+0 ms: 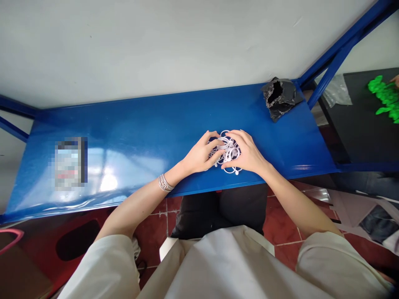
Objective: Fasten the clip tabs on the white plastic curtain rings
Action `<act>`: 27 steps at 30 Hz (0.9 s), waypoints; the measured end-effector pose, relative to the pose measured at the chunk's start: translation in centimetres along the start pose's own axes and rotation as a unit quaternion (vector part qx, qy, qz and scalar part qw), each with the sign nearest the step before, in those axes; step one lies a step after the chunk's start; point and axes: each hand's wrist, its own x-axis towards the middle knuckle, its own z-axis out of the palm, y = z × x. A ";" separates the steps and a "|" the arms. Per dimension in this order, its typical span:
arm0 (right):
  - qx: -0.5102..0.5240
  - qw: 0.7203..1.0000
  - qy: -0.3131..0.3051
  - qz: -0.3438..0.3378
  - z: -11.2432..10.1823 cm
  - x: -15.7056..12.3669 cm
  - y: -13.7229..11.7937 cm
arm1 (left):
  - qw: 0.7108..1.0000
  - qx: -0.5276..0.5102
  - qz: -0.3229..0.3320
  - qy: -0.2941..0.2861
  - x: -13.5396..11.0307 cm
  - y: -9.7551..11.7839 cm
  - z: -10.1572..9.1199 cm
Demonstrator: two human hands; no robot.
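A tangled pile of thin white rings (230, 152), some with a small ball on them, lies on the blue table (149, 133) near its front edge. My left hand (204, 153) cups the pile from the left, its fingers curled over the rings. From the other side my right hand (245, 150) wraps round it, thumb at the near edge and fingers at the far edge. Both hands press against the rings between them. Part of the pile is hidden under my fingers.
A torn black plastic bag (279, 97) with its mouth open stands at the back right of the table. A blurred-out flat object (70, 164) lies at the left. Blue metal posts rise at both ends. To the right, bright green pieces (385, 99) lie on a dark table.
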 end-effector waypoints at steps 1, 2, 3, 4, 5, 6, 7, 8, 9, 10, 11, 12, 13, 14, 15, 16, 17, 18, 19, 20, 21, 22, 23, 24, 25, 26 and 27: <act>0.001 1.000 0.003 -0.001 -0.1 -0.1 0.0 | 1.000 -0.002 0.005 0.010 0.0 0.1 0.0; 0.003 1.000 0.005 -0.003 -0.2 -0.2 0.0 | 1.000 -0.004 0.010 0.020 0.1 0.1 0.1; 0.004 1.000 0.007 -0.004 -0.3 -0.2 0.0 | 0.999 -0.008 0.012 0.030 0.1 0.2 0.2; 0.007 1.000 0.007 -0.003 -0.5 -0.2 0.0 | 0.999 -0.013 0.012 0.038 0.1 0.2 0.2; 0.011 1.000 0.006 -0.003 -0.6 -0.1 0.0 | 0.999 -0.018 0.011 0.046 0.2 0.2 0.2; 0.016 1.000 0.003 -0.003 -0.7 0.1 0.0 | 0.998 -0.025 0.008 0.054 0.2 0.2 0.2; 0.021 1.000 0.000 -0.005 -0.8 0.3 0.0 | 0.998 -0.031 0.006 0.063 0.2 0.2 0.1; 0.028 1.000 -0.001 -0.008 -0.9 0.7 0.0 | 0.997 -0.038 0.004 0.073 0.3 0.3 0.0; 0.035 0.999 -0.001 -0.013 -1.0 1.0 0.1 | 0.995 -0.045 0.001 0.084 0.4 0.3 -0.1; 0.044 0.999 0.003 -0.018 -1.0 1.4 0.2 | 0.994 -0.052 -0.005 0.095 0.4 0.3 -0.2; 0.055 0.998 0.011 -0.022 -1.1 1.9 0.2 | 0.992 -0.061 -0.013 0.106 0.5 0.3 -0.3; 0.066 0.997 0.019 -0.023 -1.1 2.4 0.2 | 0.990 -0.071 -0.023 0.117 0.6 0.3 -0.4; 0.079 0.996 0.026 -0.023 -1.1 3.0 0.1 | 0.988 -0.084 -0.034 0.129 0.8 0.3 -0.4; 0.091 0.995 0.031 -0.018 -1.1 3.7 -0.1 | 0.984 -0.099 -0.045 0.144 0.9 0.2 -0.5; 0.103 0.994 0.030 -0.014 -1.1 4.5 -0.4 | 0.978 -0.116 -0.056 0.162 1.0 0.1 -0.5; 0.117 0.993 0.028 -0.009 -1.1 5.3 -0.8 | 0.971 -0.135 -0.069 0.184 1.2 -0.1 -0.6; 0.133 0.991 0.032 -0.008 -1.1 6.3 -1.2 | 0.962 -0.159 -0.086 0.206 1.3 -0.3 -0.7; 0.153 0.988 0.030 -0.008 -1.0 7.3 -1.7 | 0.950 -0.187 -0.105 0.226 1.5 -0.5 -0.9; 0.180 0.983 0.025 -0.010 -0.9 8.4 -2.1 | 0.937 -0.219 -0.126 0.243 1.6 -0.7 -1.1; 0.212 0.977 0.025 -0.006 -0.7 9.5 -2.5 | 0.921 -0.252 -0.145 0.257 1.8 -1.0 -1.4; 0.246 0.969 0.026 0.007 -0.5 10.5 -2.9 | 0.906 -0.287 -0.160 0.266 1.9 -1.2 -1.8; 0.284 0.958 0.017 0.023 -0.2 11.4 -3.2 | 0.892 -0.321 -0.171 0.269 2.1 -1.5 -2.2; 0.332 0.943 -0.004 0.035 0.1 12.2 -3.4 | 0.878 -0.354 -0.180 0.267 2.2 -1.6 -2.6; 0.387 0.920 -0.033 0.047 0.3 12.8 -3.6 | 0.866 -0.384 -0.189 0.257 2.3 -1.7 -3.0; 0.440 0.894 -0.068 0.057 0.6 13.2 -3.8 | 0.856 -0.412 -0.198 0.241 2.4 -1.8 -3.4; 0.489 0.864 -0.103 0.065 0.9 13.4 -3.9 | 0.847 -0.436 -0.207 0.222 2.5 -1.8 -3.7; 0.528 0.836 -0.133 0.071 1.2 13.4 -4.0 | 0.840 -0.455 -0.217 0.201 2.5 -1.7 -4.0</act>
